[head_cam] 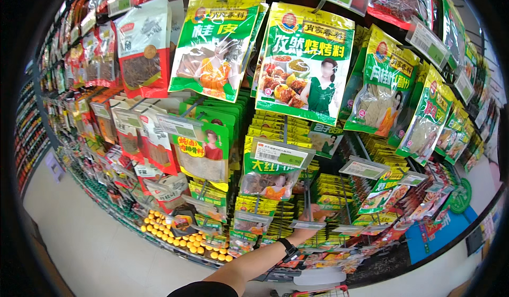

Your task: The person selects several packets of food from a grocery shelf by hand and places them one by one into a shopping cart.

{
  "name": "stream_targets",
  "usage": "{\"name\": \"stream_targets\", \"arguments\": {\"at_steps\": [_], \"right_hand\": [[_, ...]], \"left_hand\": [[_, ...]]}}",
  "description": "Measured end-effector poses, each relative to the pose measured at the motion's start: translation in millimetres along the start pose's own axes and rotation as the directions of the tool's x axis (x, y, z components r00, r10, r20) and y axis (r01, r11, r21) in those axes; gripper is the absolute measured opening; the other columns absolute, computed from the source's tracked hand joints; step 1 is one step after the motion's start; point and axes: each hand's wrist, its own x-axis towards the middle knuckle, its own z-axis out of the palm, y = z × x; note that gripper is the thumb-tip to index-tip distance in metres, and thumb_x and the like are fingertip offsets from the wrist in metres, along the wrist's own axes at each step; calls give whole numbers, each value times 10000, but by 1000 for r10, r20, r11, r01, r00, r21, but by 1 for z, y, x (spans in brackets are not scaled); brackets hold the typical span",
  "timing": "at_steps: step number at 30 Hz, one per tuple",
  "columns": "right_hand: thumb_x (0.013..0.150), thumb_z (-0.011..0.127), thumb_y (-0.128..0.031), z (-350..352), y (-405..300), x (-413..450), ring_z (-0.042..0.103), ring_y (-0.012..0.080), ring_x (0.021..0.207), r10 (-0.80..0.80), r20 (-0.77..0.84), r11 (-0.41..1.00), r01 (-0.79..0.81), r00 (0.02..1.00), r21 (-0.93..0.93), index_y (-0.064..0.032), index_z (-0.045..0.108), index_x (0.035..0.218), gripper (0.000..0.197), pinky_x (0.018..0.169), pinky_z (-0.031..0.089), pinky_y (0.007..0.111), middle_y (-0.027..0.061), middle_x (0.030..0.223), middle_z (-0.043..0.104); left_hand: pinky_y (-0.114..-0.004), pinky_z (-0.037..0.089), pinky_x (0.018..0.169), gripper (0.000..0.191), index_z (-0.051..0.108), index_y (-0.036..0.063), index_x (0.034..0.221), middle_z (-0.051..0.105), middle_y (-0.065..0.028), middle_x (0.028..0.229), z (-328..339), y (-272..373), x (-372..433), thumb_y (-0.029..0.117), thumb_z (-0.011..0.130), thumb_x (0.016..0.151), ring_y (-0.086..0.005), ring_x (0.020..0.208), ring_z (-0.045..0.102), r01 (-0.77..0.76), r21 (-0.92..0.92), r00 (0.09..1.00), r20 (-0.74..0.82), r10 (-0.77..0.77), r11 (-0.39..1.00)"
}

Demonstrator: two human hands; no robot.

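Note:
My left hand (311,216) reaches in among hanging rows of spice packets on a shop rack. A black watch (290,250) is strapped round its wrist. The fingers are at the lower edge of a row of yellow-topped packets (333,189), partly hidden by a metal hook and a clear price-tag holder (307,224). Whether they grip a packet cannot be made out. Higher up hang a large green and yellow seasoning packet (306,64) and a similar packet (214,50) to its left. My right hand is out of view.
Price-tag holders (282,154) jut out on hooks. Red and white spice bags (144,50) hang at left. Yellow-capped containers (175,237) stand low down. Pale floor (95,241) lies at lower left. A red-edged basket or cart (324,291) shows at the bottom, and a blue panel (437,233) at right.

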Motion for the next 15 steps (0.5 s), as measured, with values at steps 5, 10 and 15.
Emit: {"name": "stream_targets", "arguments": {"at_steps": [5, 10, 15], "right_hand": [[1008, 408, -389, 28, -5, 3, 506, 311, 1190, -80, -41, 991, 75, 996, -113, -57, 420, 1381, 500, 969, 448, 440, 168, 1306, 530], [999, 436, -377, 33, 5, -6, 525, 298, 1144, -107, -162, 988, 87, 981, -129, -48, 452, 1348, 480, 934, 459, 428, 167, 1259, 553], [990, 464, -364, 31, 17, -21, 545, 285, 1097, -117, -257, 988, 85, 959, -132, -38, 484, 1316, 461, 899, 470, 415, 167, 1211, 577]], "left_hand": [[-363, 477, 741, 686, 400, -36, 1306, 529, -126, 990, -7, -47, 19, 343, 739, 845, -224, 836, 535, -58, 122, 961, -261, 88, 991], [-473, 459, 798, 366, 509, 46, 1086, 511, -148, 968, -5, -50, 29, 295, 688, 886, -318, 926, 537, -37, 81, 996, -77, 44, 996], [-452, 465, 805, 477, 427, 53, 1217, 467, -161, 1064, 12, -40, 32, 250, 703, 882, -302, 989, 515, 40, 10, 993, -114, -38, 999]]}}
